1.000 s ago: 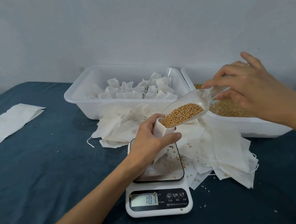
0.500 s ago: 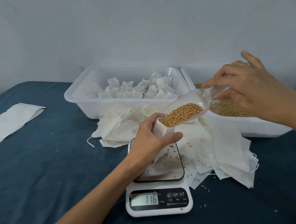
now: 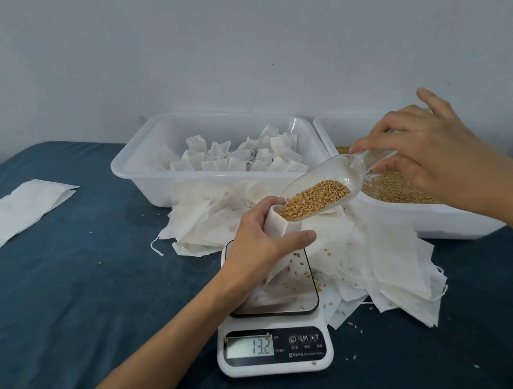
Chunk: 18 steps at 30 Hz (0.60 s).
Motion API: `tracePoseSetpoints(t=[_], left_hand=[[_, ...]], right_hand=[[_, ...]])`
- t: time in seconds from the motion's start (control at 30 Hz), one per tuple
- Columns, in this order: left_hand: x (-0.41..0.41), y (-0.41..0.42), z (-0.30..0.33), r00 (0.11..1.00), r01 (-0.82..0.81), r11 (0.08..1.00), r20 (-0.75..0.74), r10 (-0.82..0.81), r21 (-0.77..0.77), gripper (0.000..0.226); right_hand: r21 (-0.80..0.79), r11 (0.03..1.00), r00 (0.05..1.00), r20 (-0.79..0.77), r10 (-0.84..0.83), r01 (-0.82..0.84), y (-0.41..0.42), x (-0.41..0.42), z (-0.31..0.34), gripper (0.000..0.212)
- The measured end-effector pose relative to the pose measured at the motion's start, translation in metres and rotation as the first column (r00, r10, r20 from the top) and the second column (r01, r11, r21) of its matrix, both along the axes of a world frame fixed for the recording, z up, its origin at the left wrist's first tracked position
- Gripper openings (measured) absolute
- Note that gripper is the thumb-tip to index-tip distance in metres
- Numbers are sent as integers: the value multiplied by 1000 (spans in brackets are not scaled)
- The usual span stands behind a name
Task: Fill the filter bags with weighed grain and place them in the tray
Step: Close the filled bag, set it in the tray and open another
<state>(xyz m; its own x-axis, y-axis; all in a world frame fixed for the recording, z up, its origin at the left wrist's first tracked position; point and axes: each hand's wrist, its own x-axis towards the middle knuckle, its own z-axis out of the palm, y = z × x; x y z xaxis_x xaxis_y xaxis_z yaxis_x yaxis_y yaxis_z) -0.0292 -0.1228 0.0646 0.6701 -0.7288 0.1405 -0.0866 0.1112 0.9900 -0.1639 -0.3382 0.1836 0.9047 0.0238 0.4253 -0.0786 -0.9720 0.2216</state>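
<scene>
The scale's grey display (image 3: 249,347) has climbed from 11.6 to 13.2. Left hand (image 3: 258,241) still grips the white filter bag (image 3: 279,223) over the scale; right hand (image 3: 428,151) pinches the clear plastic grain scoop (image 3: 327,187), tipped into it.

A flat white sheet (image 3: 18,213) lies on the dark blue cloth (image 3: 71,309) before a pale wall (image 3: 232,38).

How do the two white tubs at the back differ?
The left tub holds small white filled bags; the right tub holds loose golden grain. The left tub shows whole, while the right hand, holding the scoop, covers part of the right tub. The left tub reaches nearer the wall. Both are white, translucent, rectangular plastic, side by side on the blue cloth.
</scene>
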Motion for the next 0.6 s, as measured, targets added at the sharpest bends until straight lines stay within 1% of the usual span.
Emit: tracePoseSetpoints(t=[0.33,0.6], left_hand=[[0,0,0,1000,-5,1000,12,5,18,45],[-1,0,1,1000,6,1000,-8,-6,-3,45]], right_hand=[[8,1000,1000,3,8,-8,-1,0,-1,41],[-4,1000,1000,8,7,-7,0,0,-2,41]])
